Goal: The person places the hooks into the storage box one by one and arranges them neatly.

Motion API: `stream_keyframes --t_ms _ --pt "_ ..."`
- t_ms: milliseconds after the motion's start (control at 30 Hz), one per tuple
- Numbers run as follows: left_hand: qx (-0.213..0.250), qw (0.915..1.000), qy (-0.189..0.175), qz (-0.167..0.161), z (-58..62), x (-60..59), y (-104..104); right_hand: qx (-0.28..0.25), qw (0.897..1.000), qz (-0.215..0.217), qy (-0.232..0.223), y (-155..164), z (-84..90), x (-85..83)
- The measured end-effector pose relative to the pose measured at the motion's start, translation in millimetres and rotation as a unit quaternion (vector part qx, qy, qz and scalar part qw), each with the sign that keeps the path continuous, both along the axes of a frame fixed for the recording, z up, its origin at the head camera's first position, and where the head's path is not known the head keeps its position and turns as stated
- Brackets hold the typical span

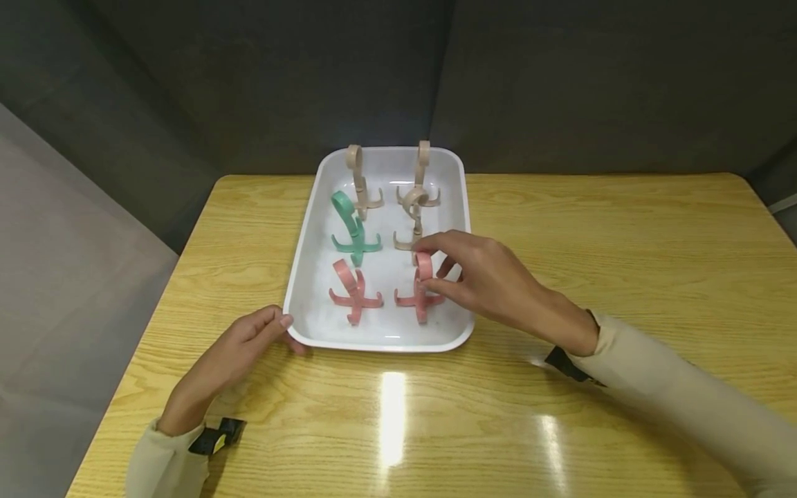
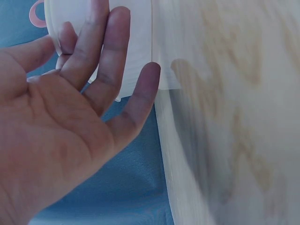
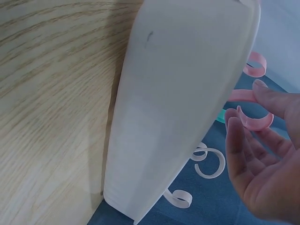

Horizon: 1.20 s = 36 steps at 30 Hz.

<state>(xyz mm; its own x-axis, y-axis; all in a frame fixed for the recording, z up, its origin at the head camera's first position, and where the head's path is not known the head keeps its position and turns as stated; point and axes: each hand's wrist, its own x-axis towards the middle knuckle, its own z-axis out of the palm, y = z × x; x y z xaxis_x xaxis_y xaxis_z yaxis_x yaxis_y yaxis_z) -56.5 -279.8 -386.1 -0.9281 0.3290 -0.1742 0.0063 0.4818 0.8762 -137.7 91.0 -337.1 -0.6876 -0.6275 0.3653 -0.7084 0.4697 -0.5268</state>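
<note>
A white plastic tray [image 1: 376, 349] holds several claw-shaped hanger hooks standing on their four-pronged ends. Near its front right, my right hand [image 1: 492, 280] pinches the curved top of a pink hook [image 1: 420, 301] between thumb and fingers; in the right wrist view that pink curve [image 3: 257, 123] sits among the fingers. At the tray's near left corner, my left hand [image 1: 239, 346] grips the rim, thumb on top and fingers outside and below. The left wrist view has the left hand [image 2: 70, 112] with its fingers along the tray's outer wall [image 2: 138, 47].
Beside the held hook stands another pink hook [image 1: 355, 301], with a green hook [image 1: 357, 245] behind it. Beige hooks [image 1: 360, 187] occupy the back, one beige hook [image 1: 417, 225] just beyond the right hand. The tray rests on a wooden table [image 1: 591, 228] before a dark curtain [image 1: 311, 76].
</note>
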Motion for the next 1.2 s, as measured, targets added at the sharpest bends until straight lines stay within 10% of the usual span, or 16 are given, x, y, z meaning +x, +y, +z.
stream_keyframes --t_ms 767,1200 --pt "-0.008 1.0000 0.003 0.005 1.0 -0.9 -0.2 0.011 1.000 0.005 0.019 0.5 -3.1 3.3" --pt "-0.052 0.9965 0.065 0.002 1.6 1.7 -9.0 0.037 0.996 -0.085 0.009 46.2 -0.4 11.8"
